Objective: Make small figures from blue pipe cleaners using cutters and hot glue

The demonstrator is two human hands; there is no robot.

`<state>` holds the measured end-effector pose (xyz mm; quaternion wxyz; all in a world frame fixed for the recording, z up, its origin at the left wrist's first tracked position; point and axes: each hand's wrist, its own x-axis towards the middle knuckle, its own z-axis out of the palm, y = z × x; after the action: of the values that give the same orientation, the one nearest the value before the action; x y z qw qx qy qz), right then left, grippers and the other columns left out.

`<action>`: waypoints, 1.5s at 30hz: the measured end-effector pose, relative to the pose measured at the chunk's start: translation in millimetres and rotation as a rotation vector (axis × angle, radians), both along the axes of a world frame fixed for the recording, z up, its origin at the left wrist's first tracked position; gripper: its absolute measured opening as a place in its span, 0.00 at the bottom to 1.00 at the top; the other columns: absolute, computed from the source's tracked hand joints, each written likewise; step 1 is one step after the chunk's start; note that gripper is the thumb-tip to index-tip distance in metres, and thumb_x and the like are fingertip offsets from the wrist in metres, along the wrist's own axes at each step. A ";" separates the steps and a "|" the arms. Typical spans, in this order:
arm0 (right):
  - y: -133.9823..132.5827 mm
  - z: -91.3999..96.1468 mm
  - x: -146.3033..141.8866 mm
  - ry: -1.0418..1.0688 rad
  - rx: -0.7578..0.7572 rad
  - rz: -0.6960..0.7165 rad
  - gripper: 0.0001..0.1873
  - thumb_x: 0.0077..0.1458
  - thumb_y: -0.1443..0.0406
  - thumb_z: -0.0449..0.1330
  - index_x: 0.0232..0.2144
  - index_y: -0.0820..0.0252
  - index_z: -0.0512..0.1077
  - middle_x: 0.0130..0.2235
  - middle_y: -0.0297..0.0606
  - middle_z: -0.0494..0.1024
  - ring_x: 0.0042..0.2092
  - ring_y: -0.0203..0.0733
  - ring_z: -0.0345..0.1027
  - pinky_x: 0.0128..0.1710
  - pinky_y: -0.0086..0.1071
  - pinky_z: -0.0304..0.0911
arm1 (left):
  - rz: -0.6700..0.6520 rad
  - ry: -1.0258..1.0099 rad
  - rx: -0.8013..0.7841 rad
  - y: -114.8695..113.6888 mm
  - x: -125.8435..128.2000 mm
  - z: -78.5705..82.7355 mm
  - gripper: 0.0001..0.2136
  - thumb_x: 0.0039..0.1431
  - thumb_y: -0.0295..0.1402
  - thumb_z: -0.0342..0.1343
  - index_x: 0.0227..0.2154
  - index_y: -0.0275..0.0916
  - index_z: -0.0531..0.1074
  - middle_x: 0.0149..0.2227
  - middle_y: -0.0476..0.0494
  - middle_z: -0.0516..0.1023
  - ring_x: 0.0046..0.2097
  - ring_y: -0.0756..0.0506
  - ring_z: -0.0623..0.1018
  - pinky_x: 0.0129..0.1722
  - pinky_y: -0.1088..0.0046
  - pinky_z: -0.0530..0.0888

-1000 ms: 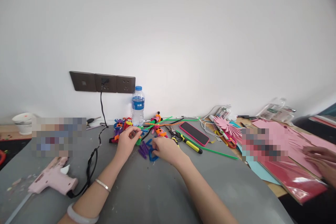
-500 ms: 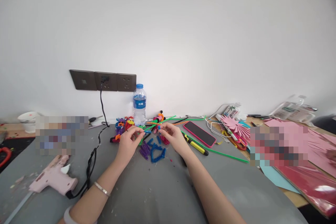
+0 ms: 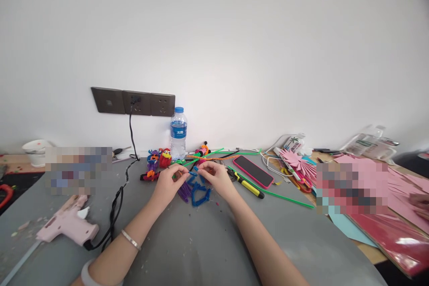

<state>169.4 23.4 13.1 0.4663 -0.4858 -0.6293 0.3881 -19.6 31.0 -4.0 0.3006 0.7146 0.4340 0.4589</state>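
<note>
My left hand (image 3: 170, 182) pinches one end of a short blue pipe cleaner (image 3: 192, 173) between thumb and fingertips. Close beside it, my right hand (image 3: 217, 179) is closed in a pinch on a blue pipe cleaner piece (image 3: 196, 168); whether both pieces are joined I cannot tell. Below the hands lie a bent blue pipe cleaner shape (image 3: 198, 203) and a bundle of purple pipe cleaners (image 3: 184, 193). Behind my left hand are colourful pipe cleaner figures, one with a red head (image 3: 165, 159). Long green pipe cleaners (image 3: 288, 199) stretch off to the right.
A water bottle (image 3: 178, 136) stands against the wall. A pink glue gun (image 3: 69, 225) with a black cord lies left. To the right are a yellow-black cutter (image 3: 250, 187), a phone (image 3: 253, 171) and pink paper (image 3: 355, 159). Another person's hand (image 3: 421, 204) shows at the far right.
My hands have come closer together, the right one moving slightly left and down. Both blue pieces now nearly meet. The camera view has shifted a little.
</note>
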 end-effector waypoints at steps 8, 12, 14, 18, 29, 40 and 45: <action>0.1 -2.8 -1.3 -0.095 0.058 -0.023 0.10 0.48 0.60 0.62 0.28 0.62 0.74 0.25 0.33 0.71 0.25 0.35 0.56 0.26 0.29 0.53 | -0.023 -0.001 -0.003 0.2 0.1 -1.6 0.07 0.56 0.36 0.56 0.28 0.39 0.74 0.29 0.47 0.75 0.30 0.48 0.73 0.29 0.74 0.68; -1.2 -1.3 -1.1 -0.121 0.076 -0.024 0.09 0.49 0.61 0.62 0.28 0.62 0.75 0.25 0.33 0.70 0.25 0.35 0.55 0.26 0.29 0.52 | -0.016 0.008 0.004 -0.3 -0.8 -0.7 0.07 0.57 0.35 0.56 0.28 0.39 0.74 0.29 0.47 0.76 0.30 0.48 0.73 0.29 0.74 0.68; -1.4 -1.2 -0.9 -0.131 0.084 -0.025 0.08 0.50 0.61 0.62 0.27 0.62 0.75 0.24 0.33 0.70 0.25 0.34 0.55 0.25 0.28 0.52 | -0.018 0.000 0.007 -0.7 -0.8 0.0 0.06 0.57 0.35 0.56 0.28 0.39 0.74 0.29 0.47 0.76 0.30 0.48 0.73 0.30 0.74 0.68; -1.2 -1.5 -1.0 -0.142 0.098 -0.028 0.08 0.50 0.61 0.61 0.27 0.62 0.75 0.25 0.33 0.71 0.25 0.34 0.55 0.26 0.28 0.53 | -0.027 -0.018 -0.007 -1.3 -0.1 0.4 0.06 0.57 0.35 0.56 0.29 0.39 0.73 0.30 0.47 0.75 0.29 0.48 0.72 0.29 0.74 0.68; -1.9 -3.9 -1.8 -0.141 0.061 0.004 0.09 0.50 0.60 0.62 0.28 0.61 0.75 0.23 0.33 0.71 0.24 0.34 0.55 0.24 0.28 0.52 | -0.067 -0.085 -0.087 -2.0 1.0 1.2 0.07 0.56 0.37 0.56 0.29 0.38 0.72 0.31 0.46 0.75 0.30 0.48 0.73 0.29 0.75 0.69; -3.4 -4.0 -5.8 -0.035 -0.005 0.056 0.11 0.49 0.58 0.63 0.27 0.61 0.73 0.24 0.33 0.71 0.25 0.35 0.60 0.24 0.28 0.54 | -0.089 -0.167 -0.143 -5.4 2.9 5.9 0.07 0.54 0.37 0.58 0.29 0.38 0.72 0.29 0.47 0.73 0.32 0.47 0.74 0.29 0.75 0.70; -4.6 -3.4 -6.9 -0.027 -0.007 0.060 0.11 0.49 0.58 0.62 0.27 0.61 0.73 0.23 0.33 0.70 0.25 0.35 0.60 0.25 0.28 0.55 | -0.113 -0.221 -0.179 -6.2 4.7 5.7 0.08 0.54 0.38 0.58 0.30 0.38 0.71 0.30 0.48 0.72 0.33 0.47 0.74 0.28 0.76 0.71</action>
<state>162.5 18.8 9.7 0.4442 -0.4737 -0.6482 0.3976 -14.9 24.7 1.7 0.4344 0.6534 0.3966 0.4766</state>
